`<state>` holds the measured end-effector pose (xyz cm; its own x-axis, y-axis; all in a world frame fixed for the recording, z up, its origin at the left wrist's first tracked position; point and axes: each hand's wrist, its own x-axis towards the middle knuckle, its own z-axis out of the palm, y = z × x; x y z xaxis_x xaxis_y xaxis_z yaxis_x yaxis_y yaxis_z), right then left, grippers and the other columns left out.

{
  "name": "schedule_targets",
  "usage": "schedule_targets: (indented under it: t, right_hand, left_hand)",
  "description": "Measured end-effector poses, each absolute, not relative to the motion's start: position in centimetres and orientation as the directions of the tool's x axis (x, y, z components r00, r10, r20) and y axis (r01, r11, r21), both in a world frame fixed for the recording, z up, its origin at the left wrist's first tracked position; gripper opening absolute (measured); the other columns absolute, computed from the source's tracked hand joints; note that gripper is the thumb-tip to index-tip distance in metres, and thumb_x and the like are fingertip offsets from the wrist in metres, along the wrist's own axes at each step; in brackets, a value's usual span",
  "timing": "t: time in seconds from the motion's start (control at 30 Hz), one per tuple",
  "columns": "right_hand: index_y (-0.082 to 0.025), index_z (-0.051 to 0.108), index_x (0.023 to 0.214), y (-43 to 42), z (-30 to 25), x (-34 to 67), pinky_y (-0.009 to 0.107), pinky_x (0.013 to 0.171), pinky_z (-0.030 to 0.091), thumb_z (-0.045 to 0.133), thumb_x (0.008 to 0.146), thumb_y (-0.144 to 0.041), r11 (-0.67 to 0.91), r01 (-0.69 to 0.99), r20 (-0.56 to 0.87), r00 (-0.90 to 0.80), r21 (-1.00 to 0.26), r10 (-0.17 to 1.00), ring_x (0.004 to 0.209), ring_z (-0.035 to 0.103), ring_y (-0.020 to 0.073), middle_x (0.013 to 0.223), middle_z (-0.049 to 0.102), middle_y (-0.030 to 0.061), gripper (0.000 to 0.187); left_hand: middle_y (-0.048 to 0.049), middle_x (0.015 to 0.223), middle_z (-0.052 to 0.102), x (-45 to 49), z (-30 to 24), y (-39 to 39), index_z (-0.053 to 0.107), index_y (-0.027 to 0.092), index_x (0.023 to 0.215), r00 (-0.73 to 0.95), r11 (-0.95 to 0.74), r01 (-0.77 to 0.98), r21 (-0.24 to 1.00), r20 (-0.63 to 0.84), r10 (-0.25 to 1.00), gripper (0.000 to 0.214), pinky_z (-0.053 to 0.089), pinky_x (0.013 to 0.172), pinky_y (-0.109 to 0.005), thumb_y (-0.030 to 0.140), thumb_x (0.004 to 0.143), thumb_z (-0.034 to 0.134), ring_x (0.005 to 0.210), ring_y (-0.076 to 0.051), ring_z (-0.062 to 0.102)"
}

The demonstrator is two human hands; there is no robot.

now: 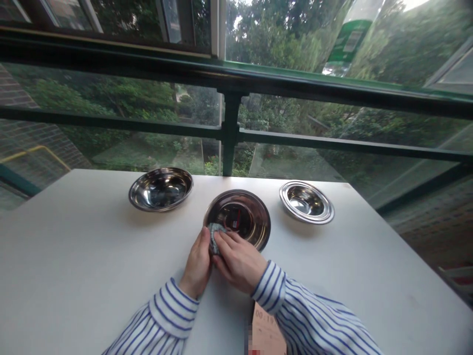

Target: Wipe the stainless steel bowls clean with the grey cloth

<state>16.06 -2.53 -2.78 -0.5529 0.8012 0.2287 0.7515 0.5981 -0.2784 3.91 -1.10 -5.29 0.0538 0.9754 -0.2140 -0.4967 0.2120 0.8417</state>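
Here both hands, left (pixel 197 264) and right (pixel 238 261), close together around a grey cloth (pixel 215 235) at the steel plate's (pixel 254 217) near rim.

card (pixel 266 328) – digits "00:19" | bottle (pixel 351 37) – green label, text unreadable

Crumpled grey cloth (pixel 215 235) at near rim of shiny steel plate (pixel 242 217).

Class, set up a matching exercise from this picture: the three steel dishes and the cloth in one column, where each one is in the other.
Things:
1. deep bowl
2. wide plate
3. small rimmed bowl
4. grey cloth

Places:
A. between both hands
B. far right on the table
C. far left on the table
D. middle, touching the cloth

Pairs: 1-C, 2-D, 3-B, 4-A
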Motion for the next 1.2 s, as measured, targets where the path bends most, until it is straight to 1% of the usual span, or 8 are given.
schedule_targets:
  t: [0.2,0.3,0.43,0.63,0.73,0.83,0.97,1.2]
  right_hand:
    - [-0.008,0.054,0.115,-3.9,-1.8,18.5,0.046,0.094,0.040,0.049,0.082,-0.026,0.617,0.766,0.118,-0.605,-0.183,0.787,0.091,0.056,0.0258,0.099,0.064,0.0138,0.038]
    - [-0.007,0.051,0.119,-3.7,-1.9,18.2,0.042,0.092,0.043,0.047,0.084,-0.025,0.615,0.759,0.121,-0.604,-0.215,0.788,0.096,0.054,0.0261,0.106,0.062,0.0154,0.040]
    - [-0.002,0.044,0.128,-2.7,-2.6,16.5,0.038,0.096,0.042,0.044,0.087,-0.027,0.615,0.737,0.211,-0.577,-0.281,0.789,0.110,0.049,0.0267,0.119,0.057,0.0183,0.048]
    - [-0.007,0.052,0.118,-3.7,-1.8,18.0,0.046,0.097,0.038,0.048,0.083,-0.027,0.622,0.760,0.127,-0.609,-0.187,0.783,0.093,0.055,0.0264,0.104,0.063,0.0149,0.041]
    - [-0.008,0.054,0.115,-3.9,-1.6,18.6,0.044,0.092,0.042,0.049,0.081,-0.025,0.613,0.770,0.091,-0.608,-0.178,0.789,0.091,0.056,0.0256,0.099,0.063,0.0144,0.038]
    - [-0.005,0.049,0.122,-3.3,-2.0,17.5,0.039,0.089,0.045,0.046,0.084,-0.025,0.614,0.753,0.134,-0.600,-0.239,0.789,0.100,0.053,0.0260,0.108,0.061,0.0162,0.043]
    - [-0.002,0.042,0.129,-2.5,-2.6,16.2,0.039,0.095,0.042,0.044,0.087,-0.028,0.622,0.726,0.215,-0.584,-0.292,0.783,0.111,0.048,0.0265,0.120,0.056,0.0186,0.048]
    - [-0.009,0.053,0.116,-3.9,-1.6,18.6,0.047,0.097,0.037,0.049,0.083,-0.026,0.632,0.755,0.098,-0.625,-0.177,0.774,0.093,0.055,0.0256,0.100,0.063,0.0140,0.038]
  left_hand:
    - [-0.0107,0.114,0.067,4.0,-4.8,-1.0,0.064,0.014,0.109,0.013,0.227,-0.498,0.837,-0.254,0.967,0.045,0.036,0.102,-0.040,0.048,0.081,0.056,0.117,-0.026,0.053]
    - [-0.0105,0.115,0.067,4.2,-5.1,-1.1,0.064,0.014,0.110,0.028,0.220,-0.489,0.844,-0.236,0.971,0.046,0.034,0.104,-0.038,0.049,0.081,0.055,0.117,-0.025,0.053]
    - [-0.0101,0.119,0.064,4.1,-5.5,-1.2,0.063,0.014,0.111,0.054,0.226,-0.501,0.836,-0.231,0.972,0.045,0.031,0.106,-0.035,0.048,0.083,0.053,0.119,-0.022,0.051]
    - [-0.0099,0.118,0.065,4.0,-5.4,-0.8,0.062,0.014,0.112,0.025,0.237,-0.516,0.823,-0.263,0.965,0.045,0.035,0.103,-0.037,0.046,0.082,0.055,0.118,-0.023,0.052]
    - [-0.0094,0.119,0.065,4.1,-5.2,-0.8,0.064,0.015,0.111,0.015,0.235,-0.502,0.833,-0.263,0.965,0.045,0.034,0.103,-0.036,0.048,0.080,0.056,0.118,-0.023,0.052]
    - [-0.0104,0.115,0.067,4.1,-5.1,-1.0,0.064,0.014,0.110,0.046,0.247,-0.504,0.828,-0.260,0.965,0.048,0.036,0.102,-0.038,0.050,0.079,0.057,0.115,-0.025,0.054]
    - [-0.0115,0.113,0.067,3.8,-5.0,-1.1,0.063,0.013,0.111,0.054,0.247,-0.506,0.827,-0.255,0.965,0.048,0.035,0.102,-0.039,0.049,0.080,0.056,0.114,-0.025,0.055]
    - [-0.0101,0.115,0.066,3.8,-4.8,-0.7,0.063,0.013,0.110,0.024,0.236,-0.511,0.827,-0.261,0.965,0.044,0.037,0.100,-0.037,0.047,0.081,0.055,0.114,-0.024,0.055]
